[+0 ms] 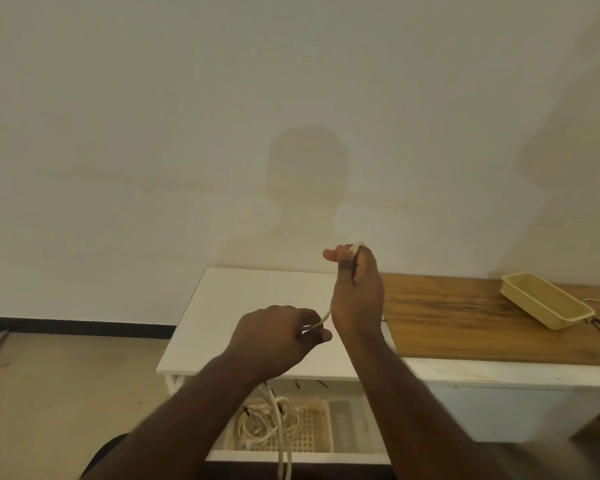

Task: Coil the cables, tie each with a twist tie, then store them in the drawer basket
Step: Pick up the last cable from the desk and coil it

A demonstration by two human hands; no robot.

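White cable (321,320) in both grips, left hand (274,337) and right hand (357,289); no legible writing.

Left hand (274,336) and right hand (355,289) grip white cable (323,318) above open drawer basket (312,427).

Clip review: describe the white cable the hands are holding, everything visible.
The white cable is thin, smooth and looks plastic-coated. The right hand grips its upper end, raised; a short stretch runs taut down to the left hand, which pinches it. Below, its strands hang loosely in front of the open drawer, past the frame's bottom edge.
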